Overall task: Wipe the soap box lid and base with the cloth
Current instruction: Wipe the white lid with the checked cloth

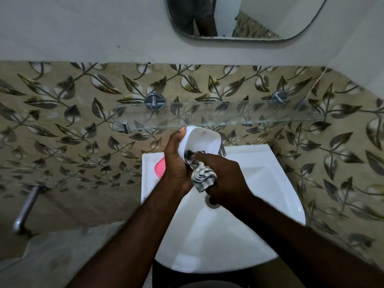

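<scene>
Right hand (225, 180) presses cloth (202, 176) into soap box half (204, 142), left hand (176, 163) gripping.

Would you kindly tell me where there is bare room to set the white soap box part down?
The clear glass shelf looks bare. The white ceramic sink's back ledge is bare at its right; its left corner holds the pink plastic piece, with the left hand crowding it.

Soap box half (204, 140) in left hand (176, 163) above the sink (280, 183), cloth (202, 175) in right hand (224, 179) pushed inside it, other half (159, 170) on the sink's left rim, glass shelf (228, 115) behind, mirror (259, 17) above.
</scene>
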A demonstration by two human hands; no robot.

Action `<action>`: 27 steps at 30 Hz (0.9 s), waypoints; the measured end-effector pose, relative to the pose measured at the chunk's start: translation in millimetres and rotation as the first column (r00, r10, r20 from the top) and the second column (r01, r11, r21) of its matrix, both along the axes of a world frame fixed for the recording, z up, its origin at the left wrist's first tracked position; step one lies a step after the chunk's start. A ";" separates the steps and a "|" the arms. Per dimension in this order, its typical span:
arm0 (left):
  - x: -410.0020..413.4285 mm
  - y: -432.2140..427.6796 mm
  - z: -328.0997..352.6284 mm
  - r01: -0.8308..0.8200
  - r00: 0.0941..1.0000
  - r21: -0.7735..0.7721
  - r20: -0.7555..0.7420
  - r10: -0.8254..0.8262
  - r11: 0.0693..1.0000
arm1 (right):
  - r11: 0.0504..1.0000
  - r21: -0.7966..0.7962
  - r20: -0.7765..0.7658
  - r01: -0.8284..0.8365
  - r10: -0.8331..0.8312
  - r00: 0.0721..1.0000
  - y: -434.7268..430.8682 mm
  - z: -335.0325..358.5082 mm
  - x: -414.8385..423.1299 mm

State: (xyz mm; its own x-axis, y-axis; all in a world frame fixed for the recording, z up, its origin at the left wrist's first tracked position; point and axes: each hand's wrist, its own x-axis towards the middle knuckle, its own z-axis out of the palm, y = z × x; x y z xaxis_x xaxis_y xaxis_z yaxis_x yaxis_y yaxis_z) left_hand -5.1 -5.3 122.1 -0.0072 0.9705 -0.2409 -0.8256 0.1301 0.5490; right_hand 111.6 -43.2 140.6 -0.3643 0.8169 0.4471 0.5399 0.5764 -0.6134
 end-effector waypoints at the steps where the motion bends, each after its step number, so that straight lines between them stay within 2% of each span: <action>1: -1.4 -0.3 1.8 0.031 1.000 0.008 0.005 -0.031 0.999 | 1.000 -0.005 0.072 0.003 -0.003 0.997 4.8 0.2 7.7; 3: 0.2 -0.9 0.5 0.057 0.998 -0.004 0.013 -0.057 0.998 | 0.997 -0.066 0.195 0.042 -0.029 0.980 10.5 -0.8 16.6; 4: 0.7 -1.6 -1.5 0.048 0.999 -0.028 0.006 -0.048 0.998 | 0.993 -0.085 0.210 0.083 -0.063 0.976 10.3 -3.1 15.3; 5: 3.9 -2.8 -3.1 0.057 0.998 -0.043 -0.017 -0.057 0.997 | 0.985 -0.108 0.174 0.135 -0.115 0.978 7.2 -4.8 10.1; 7: 7.4 -5.2 -3.1 0.124 0.991 -0.020 -0.048 -0.124 0.992 | 0.966 -0.175 -0.016 0.188 -0.194 0.981 -1.0 -3.5 -7.5; 9: 8.8 -6.3 -5.6 0.063 0.998 -0.007 -0.028 -0.063 0.998 | 0.972 -0.197 -0.149 0.132 -0.163 0.975 -7.9 -2.6 -19.5; 10: 6.9 -4.7 -8.4 0.007 1.000 -0.027 -0.019 -0.007 1.000 | 0.981 -0.170 -0.135 0.093 -0.116 0.984 -9.0 -2.5 -18.8; 12: 4.2 -3.1 -7.1 -0.025 1.000 -0.047 -0.006 0.025 0.999 | 0.993 -0.119 0.001 0.020 -0.020 1.000 -4.0 -3.0 -6.2; 14: 3.2 -3.2 -7.3 0.013 1.000 -0.073 -0.016 -0.015 0.997 | 0.993 -0.101 0.187 0.057 -0.037 0.982 3.9 -5.4 7.6; 15: 4.6 -4.2 -7.9 0.042 0.999 -0.100 -0.025 -0.045 0.994 | 0.989 -0.102 0.215 0.110 -0.086 0.973 5.7 -8.1 9.4; 17: 2.9 -6.5 -9.3 0.116 0.990 -0.119 -0.061 -0.124 0.986 | 0.969 -0.152 0.107 0.197 -0.182 0.978 1.5 -9.4 -2.2; 19: 2.2 -7.5 -6.1 0.192 0.972 -0.092 -0.119 -0.202 0.977 | 0.963 -0.200 -0.071 0.182 -0.199 0.977 -6.6 -8.4 -16.4; 20: 1.3 -6.4 -5.6 0.188 0.972 -0.085 -0.123 -0.198 0.978 | 0.971 -0.187 -0.108 0.147 -0.169 0.980 -8.9 -9.2 -17.0; 23: 1.7 -3.4 -5.3 0.139 0.984 -0.089 -0.099 -0.148 0.986 | 0.980 -0.161 -0.029 0.114 -0.120 0.992 -7.4 -15.1 -2.2; 25: 5.1 -4.4 -10.0 0.155 0.980 -0.099 -0.111 -0.166 0.983 | 0.954 -0.239 0.007 0.180 -0.184 0.983 -3.6 -18.1 4.8; 27: 7.2 -6.6 -13.3 0.177 0.973 -0.098 -0.130 -0.189 0.979 | 0.939 -0.265 -0.037 0.219 -0.237 0.971 -2.8 -17.1 -3.4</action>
State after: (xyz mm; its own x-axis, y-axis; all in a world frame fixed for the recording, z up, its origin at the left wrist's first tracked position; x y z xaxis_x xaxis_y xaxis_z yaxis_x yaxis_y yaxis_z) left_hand 2.1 -11.8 108.8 0.1301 0.9343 -0.3318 -0.7005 0.3234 0.6361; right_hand 108.2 -46.0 123.5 -0.1308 0.9648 0.2282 0.5908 0.2607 -0.7636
